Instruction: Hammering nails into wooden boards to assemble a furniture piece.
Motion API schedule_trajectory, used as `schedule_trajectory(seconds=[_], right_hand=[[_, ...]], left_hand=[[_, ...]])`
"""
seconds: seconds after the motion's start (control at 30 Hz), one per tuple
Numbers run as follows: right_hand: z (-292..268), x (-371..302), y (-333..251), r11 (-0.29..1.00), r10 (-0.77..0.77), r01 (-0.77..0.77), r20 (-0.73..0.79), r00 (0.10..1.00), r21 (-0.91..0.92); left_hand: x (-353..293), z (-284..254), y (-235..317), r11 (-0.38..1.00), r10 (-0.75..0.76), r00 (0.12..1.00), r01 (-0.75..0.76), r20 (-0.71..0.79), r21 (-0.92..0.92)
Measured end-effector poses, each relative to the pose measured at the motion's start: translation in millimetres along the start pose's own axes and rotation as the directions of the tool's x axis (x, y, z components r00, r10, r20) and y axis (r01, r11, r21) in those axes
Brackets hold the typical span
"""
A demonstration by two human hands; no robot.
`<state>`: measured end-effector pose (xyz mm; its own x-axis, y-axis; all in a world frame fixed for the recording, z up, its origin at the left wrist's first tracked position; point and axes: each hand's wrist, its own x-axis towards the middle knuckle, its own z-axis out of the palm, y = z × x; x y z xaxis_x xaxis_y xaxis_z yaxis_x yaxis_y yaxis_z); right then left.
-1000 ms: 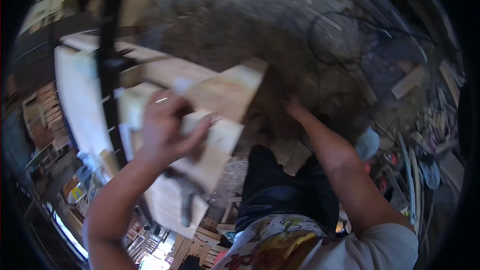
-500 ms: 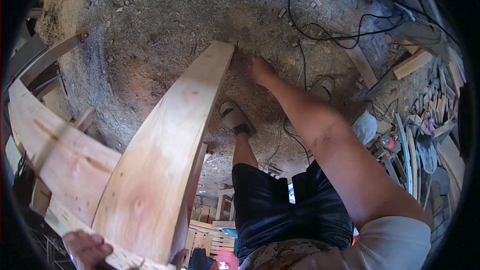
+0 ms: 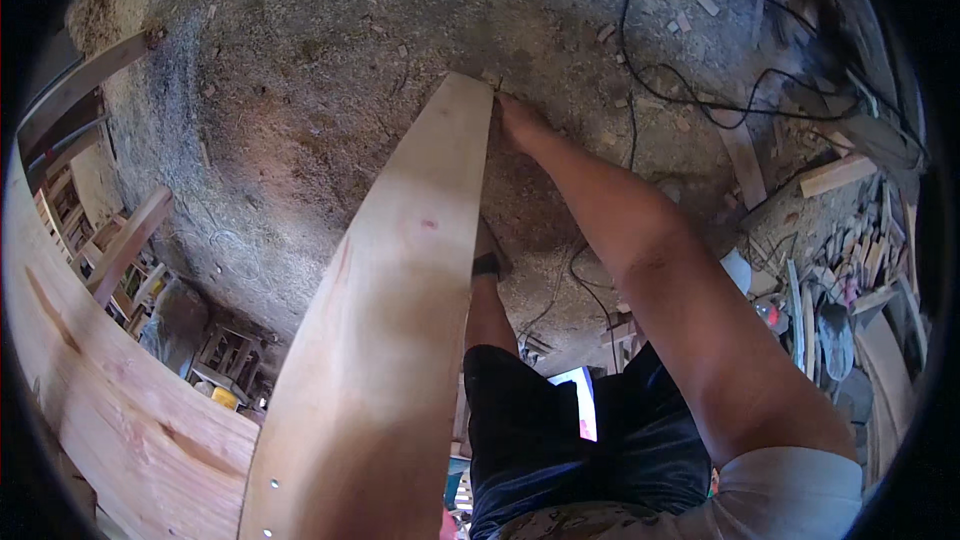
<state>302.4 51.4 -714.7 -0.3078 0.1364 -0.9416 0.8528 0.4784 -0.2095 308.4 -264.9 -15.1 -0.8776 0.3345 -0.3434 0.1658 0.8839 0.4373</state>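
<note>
A long pale wooden board, tapering to a narrow far end, runs up the middle of the view, with small metal fastener heads at its near end. My right hand is at the right edge of its far tip, closed on the board there; the fingertips are partly hidden by the edge. Something small and thin sticks out beside the tip. A second wide, curved board with brown streaks meets the first at the lower left. My left hand is out of view.
The floor is strewn with sawdust and wood chips. A black cable loops at the upper right. Wood offcuts are heaped at the right. At the left, wooden beams stick out. A bright screen shows by my shorts.
Both boards have shifted and fill more of the view, the long one tilting more upright. My right hand went from just off the tip to its edge. My left hand has left the view.
</note>
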Motion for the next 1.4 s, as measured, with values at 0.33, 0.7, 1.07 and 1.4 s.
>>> schedule_trajectory(seconds=[0.33, 0.7, 1.07, 1.4], right_hand=[[32.7, -41.6, -36.0, 0.960, -0.193, 0.196, 0.039, 0.981, -0.199], [13.4, -23.9, 39.1, 0.742, -0.333, 0.280, 0.027, 0.942, -0.610], [-30.8, -4.7, 60.1, 0.873, -0.352, 0.235, -0.217, 0.911, -0.428], [-4.8, 2.1, 57.8, 0.955, 0.028, -0.133, -0.369, 0.929, -0.264]], left_hand=[[-9.8, 0.8, -12.4, 0.997, -0.073, 0.997, 0.073, 0.004, 0.039], [-17.7, 4.3, -19.9, 0.997, -0.079, 0.997, 0.080, -0.024, 0.022], [-8.0, 19.5, -28.6, 1.000, -0.010, 1.000, 0.010, -0.007, -0.016], [-2.9, 21.3, -13.5, 0.999, -0.010, 1.000, 0.009, 0.017, 0.044]])
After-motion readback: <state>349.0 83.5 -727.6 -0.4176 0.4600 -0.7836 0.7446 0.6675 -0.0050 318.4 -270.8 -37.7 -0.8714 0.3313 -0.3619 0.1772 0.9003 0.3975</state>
